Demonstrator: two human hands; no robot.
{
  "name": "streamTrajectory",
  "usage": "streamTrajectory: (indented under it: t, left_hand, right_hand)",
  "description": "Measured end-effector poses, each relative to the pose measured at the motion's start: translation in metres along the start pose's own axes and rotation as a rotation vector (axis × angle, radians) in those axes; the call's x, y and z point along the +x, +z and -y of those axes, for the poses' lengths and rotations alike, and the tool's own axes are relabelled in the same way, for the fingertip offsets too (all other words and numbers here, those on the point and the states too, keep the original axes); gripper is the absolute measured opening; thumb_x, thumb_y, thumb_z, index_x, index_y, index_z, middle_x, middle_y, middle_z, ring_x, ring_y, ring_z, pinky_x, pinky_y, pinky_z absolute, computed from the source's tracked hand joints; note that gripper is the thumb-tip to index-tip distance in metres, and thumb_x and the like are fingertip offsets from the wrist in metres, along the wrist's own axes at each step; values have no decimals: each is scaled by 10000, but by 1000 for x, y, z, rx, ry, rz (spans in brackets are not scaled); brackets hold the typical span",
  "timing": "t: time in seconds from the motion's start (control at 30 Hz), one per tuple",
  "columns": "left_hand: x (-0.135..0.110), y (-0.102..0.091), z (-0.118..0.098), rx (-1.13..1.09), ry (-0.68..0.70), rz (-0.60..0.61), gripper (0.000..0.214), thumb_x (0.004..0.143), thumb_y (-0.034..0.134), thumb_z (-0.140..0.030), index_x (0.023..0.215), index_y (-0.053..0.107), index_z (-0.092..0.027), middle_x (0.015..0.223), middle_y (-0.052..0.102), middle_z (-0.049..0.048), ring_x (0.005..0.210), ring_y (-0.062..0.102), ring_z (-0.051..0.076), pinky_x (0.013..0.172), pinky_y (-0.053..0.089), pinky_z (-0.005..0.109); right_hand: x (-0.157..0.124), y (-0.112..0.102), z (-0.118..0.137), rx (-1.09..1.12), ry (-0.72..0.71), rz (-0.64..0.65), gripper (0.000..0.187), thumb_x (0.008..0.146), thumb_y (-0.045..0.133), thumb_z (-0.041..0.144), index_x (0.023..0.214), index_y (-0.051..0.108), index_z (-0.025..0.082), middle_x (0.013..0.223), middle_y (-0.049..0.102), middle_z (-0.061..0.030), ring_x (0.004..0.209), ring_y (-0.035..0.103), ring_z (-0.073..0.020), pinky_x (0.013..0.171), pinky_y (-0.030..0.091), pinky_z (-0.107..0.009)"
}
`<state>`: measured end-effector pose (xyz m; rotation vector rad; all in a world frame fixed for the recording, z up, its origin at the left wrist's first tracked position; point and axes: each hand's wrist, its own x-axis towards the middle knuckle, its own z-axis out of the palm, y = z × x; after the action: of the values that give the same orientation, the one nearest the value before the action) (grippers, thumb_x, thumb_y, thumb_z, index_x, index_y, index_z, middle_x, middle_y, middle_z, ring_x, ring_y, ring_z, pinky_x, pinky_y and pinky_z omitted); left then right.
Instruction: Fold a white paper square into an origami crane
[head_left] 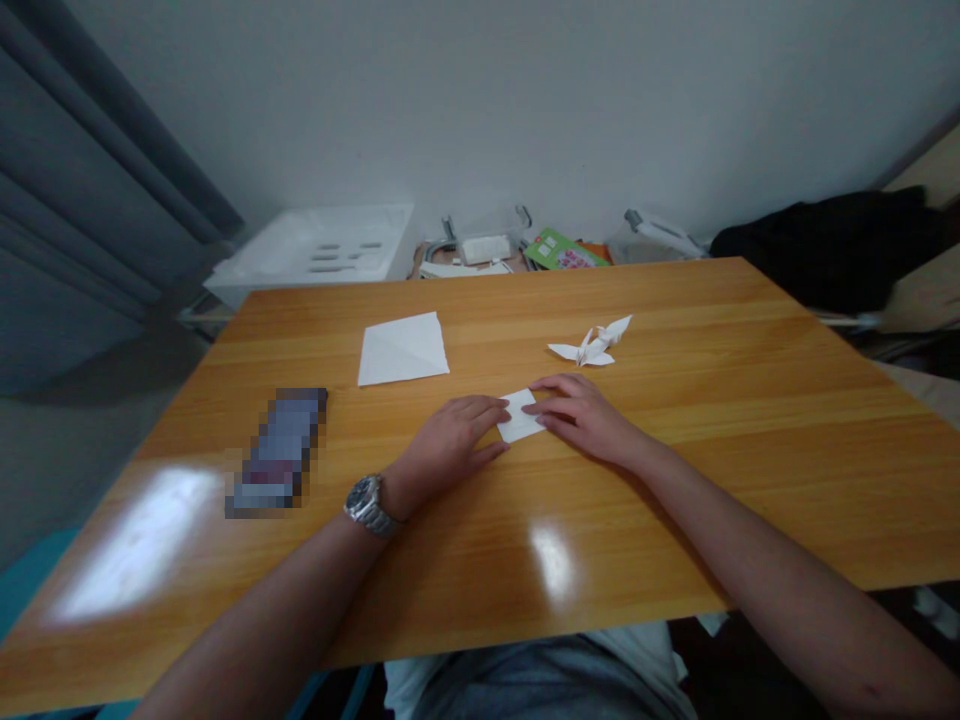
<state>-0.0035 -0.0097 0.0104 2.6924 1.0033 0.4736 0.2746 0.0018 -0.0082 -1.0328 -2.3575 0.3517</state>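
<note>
We see the small white paper near the centre of the frame, flat on the wooden table. Our left hand rests at its left edge, fingers close together and thumb parted from them; our right hand lies on its right side, fingers spread, pinching nothing that we can see. Touching it from both sides probably keeps so light a piece from sliding. The larger white sheet lies left of upper centre and the pointed folded paper right of it, both apart from our hands, perhaps to leave working room. The pixelated phone-like object lies at left, seemingly out of the way.
</note>
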Motion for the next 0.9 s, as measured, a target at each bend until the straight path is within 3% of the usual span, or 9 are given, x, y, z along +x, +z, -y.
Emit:
streamTrajectory:
  t: [0.43, 0.7, 0.9]
  left_hand:
    - [5, -2, -8, 48, -29, -62, 264, 1027, 532, -367, 1119, 732, -220, 1256, 699, 80, 1123, 643, 249, 999, 509, 441]
    - [12, -3, -18, 39, -112, -82, 214, 1035, 517, -290, 1070, 691, -172, 1136, 713, 84, 1043, 652, 239, 946, 533, 404]
    - [14, 1, -17, 14, -169, -119, 185, 1039, 490, -243, 1080, 645, -150, 1118, 694, 94, 1020, 654, 228, 923, 545, 375]
  right_hand:
    - [4, -2, 9, 76, -71, 12, 235, 962, 654, 317, 1174, 747, 277, 1303, 681, -102, 1208, 613, -274, 1025, 496, -506]
    - [7, 6, 18, 115, -80, 63, 174, 995, 593, 215, 1038, 760, 228, 1223, 740, -79, 1135, 679, -224, 1001, 541, -420]
    - [7, 7, 22, 144, -27, 58, 188, 999, 576, 216, 1108, 729, 228, 1189, 754, -81, 1112, 696, -220, 1000, 548, -421]
